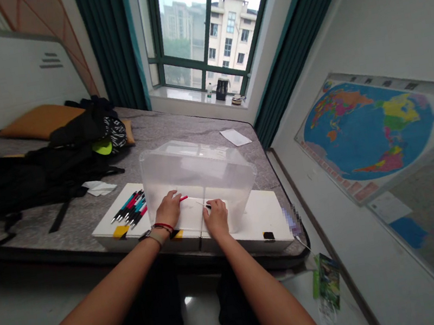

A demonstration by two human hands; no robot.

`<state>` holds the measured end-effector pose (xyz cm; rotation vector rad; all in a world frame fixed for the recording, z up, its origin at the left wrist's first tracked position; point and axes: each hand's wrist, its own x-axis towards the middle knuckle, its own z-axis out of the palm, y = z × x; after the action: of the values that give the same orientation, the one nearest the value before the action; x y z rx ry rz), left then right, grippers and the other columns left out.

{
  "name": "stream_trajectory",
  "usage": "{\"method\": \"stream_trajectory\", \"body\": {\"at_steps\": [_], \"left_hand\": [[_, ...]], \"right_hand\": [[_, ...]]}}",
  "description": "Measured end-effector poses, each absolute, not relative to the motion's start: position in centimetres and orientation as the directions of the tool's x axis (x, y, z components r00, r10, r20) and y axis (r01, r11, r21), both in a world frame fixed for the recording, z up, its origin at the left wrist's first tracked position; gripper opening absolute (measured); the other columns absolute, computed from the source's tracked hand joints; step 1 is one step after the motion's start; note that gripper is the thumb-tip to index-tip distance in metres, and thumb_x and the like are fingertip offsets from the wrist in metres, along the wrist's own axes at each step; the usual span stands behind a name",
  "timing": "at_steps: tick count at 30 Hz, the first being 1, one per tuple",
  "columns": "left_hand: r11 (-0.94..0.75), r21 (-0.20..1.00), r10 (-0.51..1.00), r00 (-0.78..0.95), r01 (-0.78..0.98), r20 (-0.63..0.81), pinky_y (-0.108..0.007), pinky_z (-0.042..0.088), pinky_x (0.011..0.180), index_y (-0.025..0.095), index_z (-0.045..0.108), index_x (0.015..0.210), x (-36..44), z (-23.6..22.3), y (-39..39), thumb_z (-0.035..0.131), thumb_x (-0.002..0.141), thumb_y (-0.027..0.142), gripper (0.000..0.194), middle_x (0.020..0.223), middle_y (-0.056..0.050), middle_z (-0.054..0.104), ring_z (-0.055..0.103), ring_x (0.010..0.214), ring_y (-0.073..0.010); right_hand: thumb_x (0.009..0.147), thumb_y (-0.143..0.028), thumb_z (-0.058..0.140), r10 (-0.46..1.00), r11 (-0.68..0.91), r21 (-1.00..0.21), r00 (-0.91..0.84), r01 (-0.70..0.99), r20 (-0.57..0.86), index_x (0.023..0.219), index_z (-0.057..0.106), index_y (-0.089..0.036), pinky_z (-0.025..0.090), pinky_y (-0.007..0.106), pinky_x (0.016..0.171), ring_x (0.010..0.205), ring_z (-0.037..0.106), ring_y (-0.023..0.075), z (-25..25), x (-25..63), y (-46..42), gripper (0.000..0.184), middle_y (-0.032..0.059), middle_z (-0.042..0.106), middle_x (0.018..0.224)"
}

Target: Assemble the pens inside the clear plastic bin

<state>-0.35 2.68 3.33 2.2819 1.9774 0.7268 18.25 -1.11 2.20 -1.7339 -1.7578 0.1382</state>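
Note:
My left hand [168,210] is closed on a red pen barrel [183,198], whose end sticks out past the fingers. My right hand [216,217] is closed on a thin pen part [208,206], dark near the fingers with a fine pale end pointing left; its exact kind is too small to tell. Both hands are at the open side of a clear plastic bin [196,165] tipped on its side. The bin lies on white boxes [265,209] set side by side. Several click pens [129,208], red, blue and black, lie left of my left hand.
The boxes rest along the near edge of a grey mattress [177,122]. A black bag [34,178], an orange pillow [43,121] and a crumpled tissue [99,187] lie to the left. White paper [235,137] lies behind the bin. A wall with a map [368,127] bounds the right.

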Motion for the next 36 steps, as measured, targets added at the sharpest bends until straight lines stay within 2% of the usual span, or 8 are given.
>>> {"method": "stream_trajectory", "body": {"at_steps": [5,10,17,20,24,29,33,36], "left_hand": [[-0.103,0.249,0.993,0.084,0.963,0.088,-0.026,0.046,0.082,0.015,0.066,0.104,0.3,4.8,3.2,0.035,0.092,0.016,0.033,0.112,-0.012,0.059,0.061,0.092,-0.0182],[-0.105,0.203,0.994,0.102,0.973,0.026,-0.025,0.045,0.081,0.012,0.067,0.095,0.5,5.2,3.9,0.039,0.091,0.021,0.030,0.107,-0.013,0.061,0.060,0.090,-0.0182],[-0.182,0.187,0.983,0.175,0.965,0.052,-0.027,0.044,0.080,0.015,0.073,0.096,0.2,4.6,4.8,0.041,0.087,0.021,0.033,0.096,-0.012,0.067,0.062,0.091,-0.0222],[-0.150,0.281,0.987,0.128,0.948,0.095,-0.028,0.044,0.080,0.015,0.072,0.096,0.3,5.5,5.2,0.044,0.087,0.027,0.032,0.094,-0.011,0.069,0.063,0.090,-0.0225],[-0.111,0.461,0.954,-0.036,0.880,0.298,-0.026,0.044,0.077,0.016,0.067,0.104,0.4,8.4,4.8,0.034,0.093,0.034,0.038,0.093,-0.008,0.070,0.063,0.086,-0.0196],[-0.076,0.517,0.905,-0.159,0.853,0.394,-0.026,0.043,0.076,0.018,0.062,0.107,0.2,10.1,2.8,0.036,0.092,0.040,0.037,0.092,-0.006,0.069,0.063,0.086,-0.0195],[0.044,0.495,0.967,-0.161,0.868,0.196,-0.026,0.045,0.072,0.017,0.062,0.109,0.0,7.7,2.8,0.049,0.085,0.042,0.036,0.081,-0.004,0.068,0.063,0.075,-0.0187],[0.042,0.409,0.992,-0.086,0.912,0.090,-0.028,0.046,0.079,0.014,0.062,0.110,-0.1,5.5,3.9,0.055,0.082,0.041,0.039,0.095,-0.010,0.070,0.065,0.089,-0.0218]], "right_hand": [[0.085,-0.021,0.054,0.924,0.118,-0.524,0.100,0.843,0.369,0.102,0.062,-0.019,0.039,0.037,0.085,0.103,0.048,0.0257,2.4,18.4,-1.2,0.019,0.0101,0.058,0.103],[0.084,-0.018,0.054,0.917,0.116,-0.530,0.114,0.840,0.381,0.103,0.061,-0.019,0.039,0.036,0.085,0.103,0.047,0.0250,2.4,18.5,-1.4,0.020,0.0098,0.056,0.105],[0.084,-0.015,0.052,0.914,0.132,-0.552,0.114,0.823,0.388,0.104,0.060,-0.018,0.040,0.036,0.085,0.105,0.045,0.0248,2.6,18.6,-1.6,0.022,0.0103,0.052,0.109],[0.084,-0.015,0.052,0.918,0.137,-0.570,0.112,0.810,0.380,0.105,0.060,-0.018,0.040,0.037,0.086,0.107,0.044,0.0253,2.8,18.7,-1.7,0.022,0.0109,0.051,0.110],[0.084,-0.013,0.051,0.924,0.141,-0.588,0.108,0.796,0.367,0.105,0.061,-0.017,0.041,0.038,0.087,0.107,0.043,0.0257,2.9,18.8,-1.8,0.023,0.0119,0.051,0.109],[0.081,-0.007,0.050,0.909,0.186,-0.594,0.093,0.782,0.406,0.099,0.063,-0.017,0.041,0.037,0.090,0.104,0.045,0.0243,2.6,18.9,-1.6,0.024,0.0108,0.052,0.104],[0.079,-0.004,0.049,0.890,0.214,-0.585,0.090,0.782,0.446,0.096,0.063,-0.016,0.039,0.036,0.094,0.102,0.046,0.0234,2.4,18.9,-1.5,0.025,0.0096,0.052,0.099],[0.079,-0.004,0.049,0.888,0.213,-0.583,0.093,0.784,0.450,0.095,0.063,-0.016,0.038,0.036,0.094,0.101,0.046,0.0236,2.4,18.8,-1.6,0.024,0.0098,0.052,0.099]]}}
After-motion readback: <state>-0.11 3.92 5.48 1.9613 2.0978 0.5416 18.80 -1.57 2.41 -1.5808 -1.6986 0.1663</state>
